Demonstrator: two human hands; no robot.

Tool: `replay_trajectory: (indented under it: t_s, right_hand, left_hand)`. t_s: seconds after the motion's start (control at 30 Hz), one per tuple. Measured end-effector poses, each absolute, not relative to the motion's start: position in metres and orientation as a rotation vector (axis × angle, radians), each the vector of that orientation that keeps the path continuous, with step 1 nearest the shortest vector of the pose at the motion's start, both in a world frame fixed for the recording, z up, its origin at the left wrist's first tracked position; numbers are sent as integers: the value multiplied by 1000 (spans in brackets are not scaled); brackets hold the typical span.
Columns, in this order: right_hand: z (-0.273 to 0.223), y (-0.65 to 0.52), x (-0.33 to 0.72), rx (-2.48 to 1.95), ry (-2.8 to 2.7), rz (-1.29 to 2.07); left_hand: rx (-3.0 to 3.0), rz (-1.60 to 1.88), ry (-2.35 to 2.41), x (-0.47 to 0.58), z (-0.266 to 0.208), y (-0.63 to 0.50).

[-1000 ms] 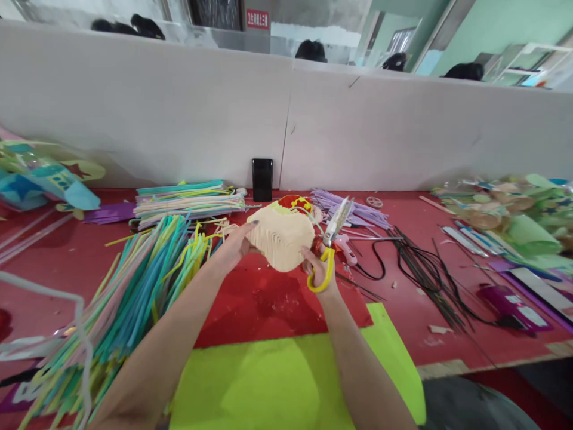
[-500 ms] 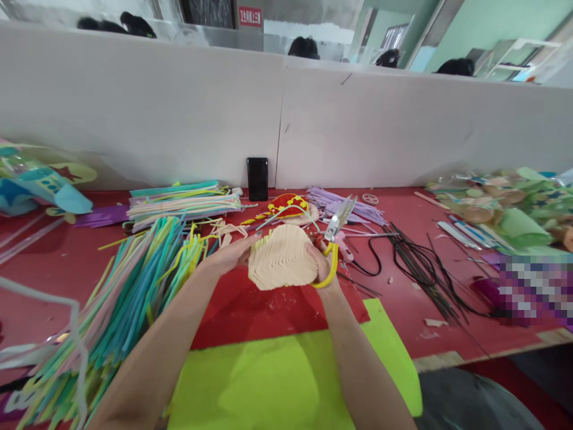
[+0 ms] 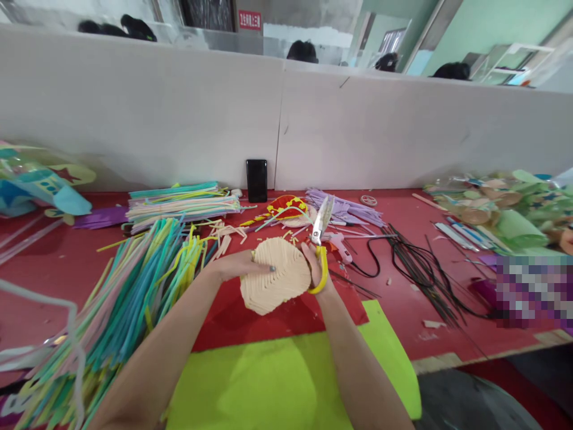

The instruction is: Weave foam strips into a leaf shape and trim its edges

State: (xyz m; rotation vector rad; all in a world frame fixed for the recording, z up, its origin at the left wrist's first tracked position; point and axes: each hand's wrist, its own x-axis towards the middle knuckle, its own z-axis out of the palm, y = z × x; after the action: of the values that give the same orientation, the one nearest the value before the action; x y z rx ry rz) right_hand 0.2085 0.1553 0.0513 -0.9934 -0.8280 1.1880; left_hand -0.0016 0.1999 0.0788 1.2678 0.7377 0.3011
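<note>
The left hand's (image 3: 239, 264) fingers are mostly hidden behind the cream ridged piece (image 3: 280, 289), which is clamped between them and the thumb laid across its face. The right hand's (image 3: 316, 267) fingers are curled about the yellow-handled scissors (image 3: 318, 233); whether the piece's edge, met at two o'clock, is also pinched by them cannot be told. The blades are pointed toward twelve o'clock, tilted slightly to one; their opening is hard to make out.

The back of the piece is unseen. It is held over the red sheet (image 3: 215, 328), and any gap beneath cannot be judged. Its outline is rounded, narrowed toward seven o'clock; a slight long axis seems to be run from seven to one.

From the piece, the lime-green sheet (image 3: 242, 382) at six o'clock is partly covered by the forearms and cut off below. The pink glue gun (image 3: 342, 248) is seen at two, the black phone (image 3: 256, 181) between eleven and twelve, and the bundle of fuzzy stems (image 3: 120, 316), cut off below, at nine. Items at three, far out, are obscured by pixelation.
</note>
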Motion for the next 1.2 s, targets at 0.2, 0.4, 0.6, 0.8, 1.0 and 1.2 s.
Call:
replay_trajectory:
  t_s: [0.2,0.4,0.6,0.8,1.0,1.2]
  right_hand:
    - [44,162,205,-929,-716,1248]
    - [39,156,193,-929,-971,1160]
    - [39,140,177,-1063,-1080,1141]
    - [34,140,182,-1110,-1180,1125]
    - [31,142,181,-1115,-1162,1134]
    - [35,142,184,-1135,-1191,1109]
  left_hand:
    - [1016,728,930,8,94,198]
    - [722,1271,863,29,108,194]
    - [591,1417,885,42,107,189]
    - [557,1547,842,49,109,184]
    - [542,1581,854,51,109,183]
    - [561,1590,847,49,109,182]
